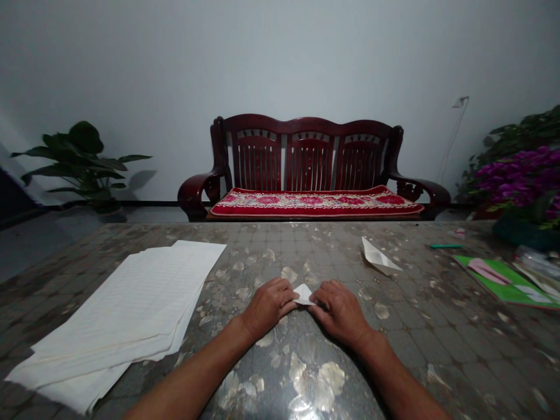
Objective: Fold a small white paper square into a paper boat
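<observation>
A small folded piece of white paper (303,294), roughly triangular with its point up, is pinched between my two hands just above the tabletop. My left hand (272,303) grips its left corner with thumb and fingers closed. On the opposite corner, my right hand (336,306) is closed in the same way. Beyond my right hand lies a folded paper boat (378,258), tilted on the table. To the left is a loose stack of white paper sheets (126,309) with faint lines of print.
The patterned table (245,385) spans the foreground. At right lie a green pen (446,246), a green booklet (494,280) and a pot of purple flowers (520,175). Behind the table stand a dark wooden bench (308,125) with a red cushion and a leafy plant (83,157).
</observation>
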